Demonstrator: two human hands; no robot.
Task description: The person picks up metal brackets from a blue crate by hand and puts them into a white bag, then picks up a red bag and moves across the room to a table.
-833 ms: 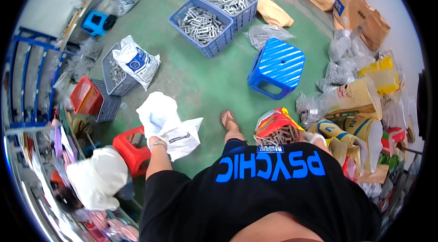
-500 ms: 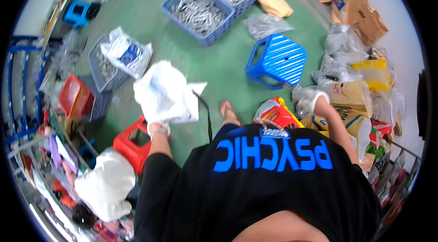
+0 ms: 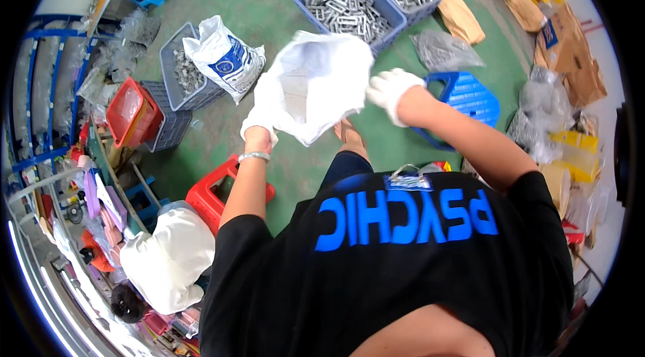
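Observation:
A white sack [image 3: 329,64] hangs in front of me with its mouth spread wide, and its bare inside shows. My left hand [image 3: 261,122], in a white glove, is closed on the sack's near left edge. Just beside the sack's right side is my right hand [image 3: 395,93], also gloved, its fingers slightly bent and apart. I see nothing in that hand. A blue plastic stool [image 3: 474,98] stands on the floor beyond my right forearm and is partly hidden by it.
Two blue crates [image 3: 386,37] hold many grey metal pieces. A printed white bag [image 3: 225,61] leans on another crate [image 3: 176,54]. To the left are a red stool [image 3: 208,199], a red bin [image 3: 127,115] and a person in white [image 3: 168,259]. Packages [image 3: 571,148] line the right wall.
My right hand has left the packages at the right and come over to the sack. My left hand has raised the sack forward and right, and its mouth now faces me.

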